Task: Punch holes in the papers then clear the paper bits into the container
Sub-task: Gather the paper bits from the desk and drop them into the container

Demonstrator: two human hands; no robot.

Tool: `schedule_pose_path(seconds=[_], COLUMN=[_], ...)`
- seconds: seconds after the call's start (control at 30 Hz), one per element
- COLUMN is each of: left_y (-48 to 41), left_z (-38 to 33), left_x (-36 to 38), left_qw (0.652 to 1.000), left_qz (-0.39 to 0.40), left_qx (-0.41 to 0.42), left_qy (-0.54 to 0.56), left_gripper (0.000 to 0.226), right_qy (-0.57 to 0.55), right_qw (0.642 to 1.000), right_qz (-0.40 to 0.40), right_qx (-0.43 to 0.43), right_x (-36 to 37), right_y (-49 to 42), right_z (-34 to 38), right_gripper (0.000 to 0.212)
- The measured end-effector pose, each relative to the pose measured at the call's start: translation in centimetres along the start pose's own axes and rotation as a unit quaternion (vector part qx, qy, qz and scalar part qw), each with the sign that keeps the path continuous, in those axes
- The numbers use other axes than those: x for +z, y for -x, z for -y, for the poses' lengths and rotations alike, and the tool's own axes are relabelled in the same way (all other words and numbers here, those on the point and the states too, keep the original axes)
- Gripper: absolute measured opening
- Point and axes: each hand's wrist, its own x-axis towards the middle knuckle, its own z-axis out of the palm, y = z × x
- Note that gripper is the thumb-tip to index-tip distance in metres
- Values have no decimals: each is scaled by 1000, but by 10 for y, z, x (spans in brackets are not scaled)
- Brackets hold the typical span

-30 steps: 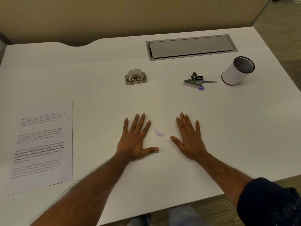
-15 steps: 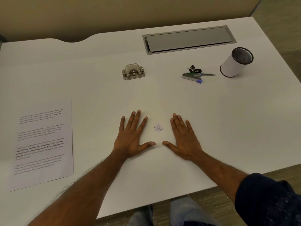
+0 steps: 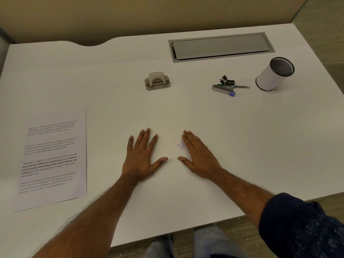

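Observation:
A small heap of white paper bits (image 3: 181, 146) lies on the white desk (image 3: 242, 146) between my hands. My left hand (image 3: 142, 155) lies flat, fingers spread, a little left of the heap. My right hand (image 3: 198, 157) lies flat too, its index finger right against the bits. A printed sheet of paper (image 3: 52, 157) rests at the left. The grey hole punch (image 3: 157, 81) sits farther back, in the middle. A white cylindrical container (image 3: 273, 74) with a dark mesh rim stands at the back right.
A stapler with a blue tip, a pen and black binder clips (image 3: 228, 86) lie left of the container. A grey cable flap (image 3: 221, 46) is set into the desk at the back. The desk's front edge runs just behind my forearms.
Both hands have slid closer together across the desk. My right hand has closed in on the bits from the right, and its index finger now touches the heap.

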Motion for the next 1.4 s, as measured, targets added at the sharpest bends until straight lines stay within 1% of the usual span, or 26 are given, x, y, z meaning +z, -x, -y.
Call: schedule_pose_path(seconds=[0.13,0.23,0.27,0.37,0.63,1.03,1.17,1.23,1.33,1.4], left_y=[0,0,0,0,-3,-6,-7,-8,-9,-10], left_z=[-1,1,1,0,-3,-2,-2,-3,-4,-6], left_x=[0,1,1,1,-1,-1,-3,-6,-11,-16], left_qw=[1000,1000,1000,1000,1000,1000,1000,1000,999,998], left_qz=[1,-1,-1,0,-7,-23,-17,-11,-13,-25], left_qx=[-3,-3,-3,-4,-13,-16,-17,-19,-24,-15], left_qy=[1,3,3,2,11,13,15,10,20,53], left_gripper=[84,82,82,83,83,79,79,80,81,80], right_qy=[33,43,45,49,79,92,85,67,4,-107], right_qw=[997,995,994,992,980,969,970,975,991,990], right_qz=[8,-4,-11,-27,-81,-122,-127,-114,-84,-94], right_qx=[-74,-94,-101,-111,-164,-196,-189,-176,-104,-23], right_x=[0,5,6,7,-2,-10,-12,-13,-19,-22], right_y=[-9,-7,-4,0,-10,-20,-25,-27,-32,-35], right_z=[6,8,8,7,2,2,4,6,8,9], right_gripper=[54,44,44,57,37,29,24,22,24,25])
